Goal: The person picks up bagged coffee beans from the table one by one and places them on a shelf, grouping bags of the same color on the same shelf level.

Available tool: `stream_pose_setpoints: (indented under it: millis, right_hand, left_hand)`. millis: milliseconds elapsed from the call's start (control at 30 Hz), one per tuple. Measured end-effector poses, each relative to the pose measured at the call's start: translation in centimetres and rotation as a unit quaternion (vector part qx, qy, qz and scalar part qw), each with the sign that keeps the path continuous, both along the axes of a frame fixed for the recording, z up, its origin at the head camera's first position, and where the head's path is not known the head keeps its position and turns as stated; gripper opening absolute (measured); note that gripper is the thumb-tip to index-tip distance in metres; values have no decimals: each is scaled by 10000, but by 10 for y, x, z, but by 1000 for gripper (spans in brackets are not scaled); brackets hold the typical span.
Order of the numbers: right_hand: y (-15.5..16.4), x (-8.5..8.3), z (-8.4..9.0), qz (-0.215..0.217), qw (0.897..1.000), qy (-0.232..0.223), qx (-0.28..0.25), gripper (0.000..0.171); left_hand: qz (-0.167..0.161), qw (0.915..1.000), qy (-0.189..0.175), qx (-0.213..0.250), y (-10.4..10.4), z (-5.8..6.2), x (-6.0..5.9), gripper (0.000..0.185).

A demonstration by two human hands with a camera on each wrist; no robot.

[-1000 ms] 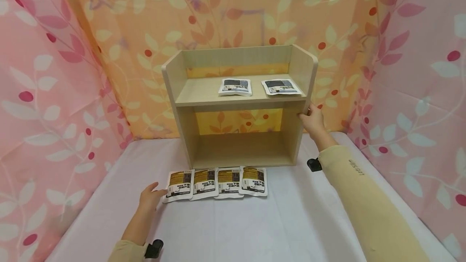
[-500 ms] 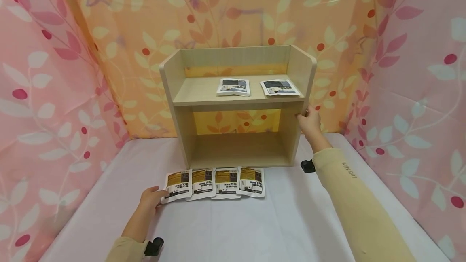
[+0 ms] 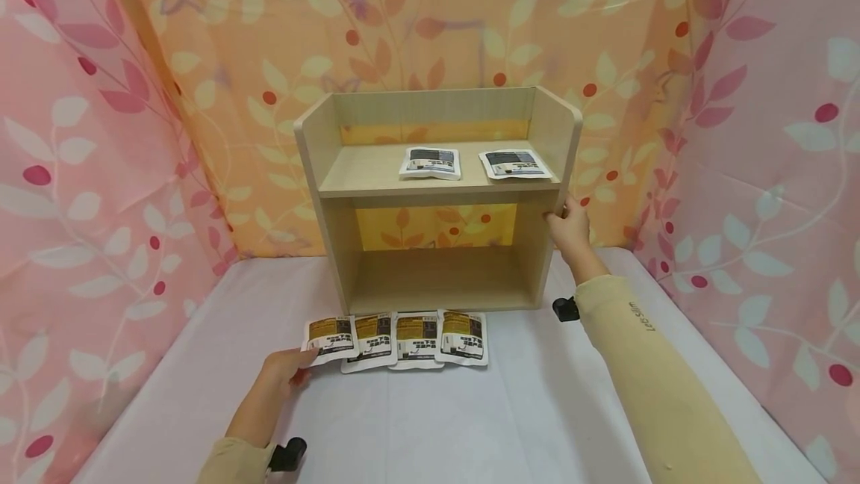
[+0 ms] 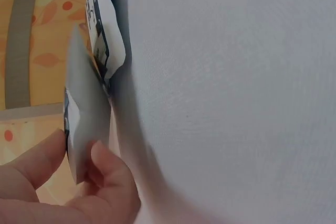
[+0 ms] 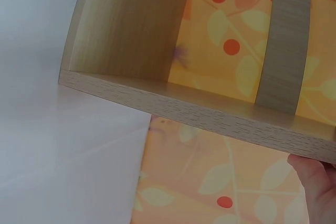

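Observation:
A row of several white sachets with orange-and-black labels lies on the white table in front of a wooden two-tier shelf (image 3: pixel 336 170). My left hand (image 3: pixel 289 366) pinches the leftmost sachet (image 3: pixel 330 336) by its left edge, thumb and fingers on either face of the sachet (image 4: pixel 86 124) in the left wrist view, lifting that edge. My right hand (image 3: pixel 569 224) grips the shelf's right side panel (image 3: pixel 567 148) at mid-height; the right wrist view shows the panel's edge (image 5: pixel 210 114). Two sachets (image 3: pixel 431 162) (image 3: pixel 513 163) with dark labels lie on the upper shelf.
Patterned orange and pink cloth walls close in the table (image 3: pixel 470 424) at the back and on both sides. The lower shelf compartment (image 3: pixel 440 275) holds nothing.
My left hand has gone from touching the leftmost sachet to pinching its edge and raising it slightly. My right hand stays on the shelf's side.

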State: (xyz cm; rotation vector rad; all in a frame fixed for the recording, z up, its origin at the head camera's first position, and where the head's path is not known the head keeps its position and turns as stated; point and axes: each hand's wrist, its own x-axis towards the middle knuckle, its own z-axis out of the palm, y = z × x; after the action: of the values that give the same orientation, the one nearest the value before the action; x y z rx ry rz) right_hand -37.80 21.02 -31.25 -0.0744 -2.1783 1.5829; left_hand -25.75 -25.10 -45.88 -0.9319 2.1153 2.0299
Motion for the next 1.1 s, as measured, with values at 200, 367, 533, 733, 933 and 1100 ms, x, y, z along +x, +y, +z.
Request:
stream_pose_setpoints:
  millis: [200, 367, 533, 733, 933, 1100]
  right_hand:
    - [-1, -3, -2, -120, 9999, 55, 50, 43]
    - [-5, -4, -3, -132, 9999, 61, 54, 43]
    - [-5, -5, -4, -140, 9998, 37, 100, 41]
    - [-2, -5, -3, -155, 9997, -16, 205, 41]
    - [-1, -2, -1, -159, 9996, -17, 241, 44]
    - [-1, 1, -1, -146, 9998, -60, 131, 45]
  left_hand:
    - [-299, 9914, 612, 1119, 1, 8, 7, 47]
    - [-225, 9866, 772, 1420, 2, 10, 12, 41]
    - [-287, 9853, 836, 1463, 4, 12, 14, 44]
    - [-457, 9855, 899, 1361, 9, 19, 19, 50]
    - [-680, 9824, 1077, 1368, 17, 19, 22, 48]
    - [-778, 9824, 1083, 1305, 24, 17, 20, 50]
